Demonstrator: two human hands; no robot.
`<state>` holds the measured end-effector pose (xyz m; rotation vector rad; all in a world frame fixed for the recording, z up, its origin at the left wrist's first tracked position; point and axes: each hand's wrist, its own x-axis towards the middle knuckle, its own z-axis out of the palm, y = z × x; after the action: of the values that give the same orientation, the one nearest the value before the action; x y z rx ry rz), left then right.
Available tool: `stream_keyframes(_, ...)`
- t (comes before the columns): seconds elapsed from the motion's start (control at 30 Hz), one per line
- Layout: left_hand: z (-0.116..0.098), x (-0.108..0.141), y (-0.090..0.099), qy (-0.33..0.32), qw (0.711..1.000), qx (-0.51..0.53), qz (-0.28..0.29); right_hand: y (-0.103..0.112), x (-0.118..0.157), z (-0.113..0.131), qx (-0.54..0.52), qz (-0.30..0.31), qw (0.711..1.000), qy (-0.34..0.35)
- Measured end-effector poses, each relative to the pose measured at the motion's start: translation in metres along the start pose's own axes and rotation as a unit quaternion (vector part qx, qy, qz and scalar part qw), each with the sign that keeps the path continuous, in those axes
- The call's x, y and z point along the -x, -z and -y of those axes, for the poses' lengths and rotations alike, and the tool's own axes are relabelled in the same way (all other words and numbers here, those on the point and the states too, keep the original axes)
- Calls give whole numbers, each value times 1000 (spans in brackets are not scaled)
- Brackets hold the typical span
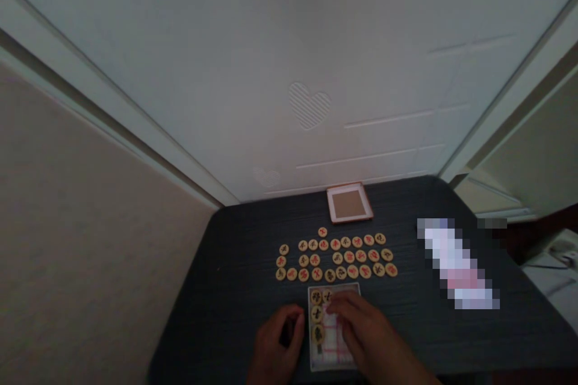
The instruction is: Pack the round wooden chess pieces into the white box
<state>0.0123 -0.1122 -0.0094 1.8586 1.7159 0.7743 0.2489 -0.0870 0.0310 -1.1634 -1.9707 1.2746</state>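
A shallow box (pixel 311 349) stands near the front of the dark table, with a red grid pattern on its inner floor. Several round wooden Chinese chess pieces with black characters lie in it, such as one chess piece (pixel 317 334) along the left side. Over the box reaches my right hand (pixel 361 325), its fingertips closed at a chess piece (pixel 327 296) in the top row. Just left of the box is my left hand (pixel 277 343), fingers curled towards the thumb around a hollow where nothing shows. Beyond the box lie rows of chess pieces (pixel 349 257), red and black, face up.
A square lid or tray (pixel 350 204) with a brown middle lies at the back of the table (pixel 226 289), against the white panel (pixel 217 72) with heart reliefs. To the right is a pixelated object (pixel 458 264). White items (pixel 553 277) stand beyond the right edge.
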Motion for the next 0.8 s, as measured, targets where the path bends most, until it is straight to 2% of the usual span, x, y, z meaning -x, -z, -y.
stream_keyframes(0.1,0,-1,0,17,1000,14,-5,16,-7,5,-8,4,1000,-2)
stream_keyframes(0.23,-2,-3,1,16,999,30,-34,25,-11,19,0,22,1000,3)
stream_keyframes(0.43,0,-6,2,-14,999,17,-40,42,0,38,33,22,999,2)
stream_keyframes(0.63,4,-15,3,-20,1000,-8,-18,93,21,38,110,-19,994,11)
stream_keyframes(0.8,-3,-19,4,-13,1000,-18,5,135,35,43,101,-69,992,-12)
